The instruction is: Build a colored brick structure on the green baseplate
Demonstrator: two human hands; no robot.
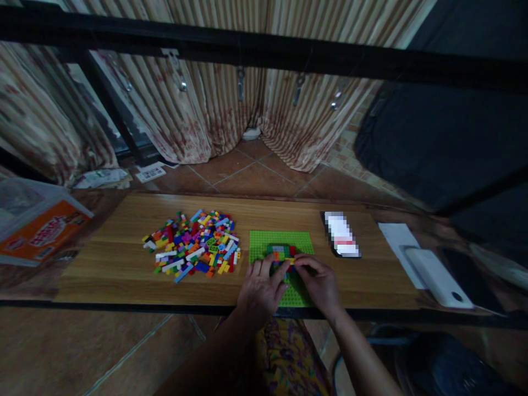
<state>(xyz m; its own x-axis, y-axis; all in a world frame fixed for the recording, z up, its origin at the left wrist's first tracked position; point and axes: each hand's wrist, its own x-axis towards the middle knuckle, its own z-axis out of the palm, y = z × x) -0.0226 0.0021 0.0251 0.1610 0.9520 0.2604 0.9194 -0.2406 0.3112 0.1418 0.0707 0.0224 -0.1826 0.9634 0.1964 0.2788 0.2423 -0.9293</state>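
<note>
A green studded baseplate [280, 238] lies on the wooden table, with a small build of coloured toy bricks [280, 249] on it. Grey, green, red and orange bricks show in the build. My left hand [263, 283] rests over the plate's left side, its fingers bent against the build. From the right, my right hand [320, 279] pinches a yellow brick [291, 261] at the build's near right. The left index fingertip is by the same yellow brick. Both hands hide part of the build and plate.
A heap of loose bricks [198, 245] spreads over the table [111, 247] to the left. A phone [342, 235] lies right of the plate. Further right are a white device [439, 278] and paper [398, 242]. A plastic box [41, 220] stands far left.
</note>
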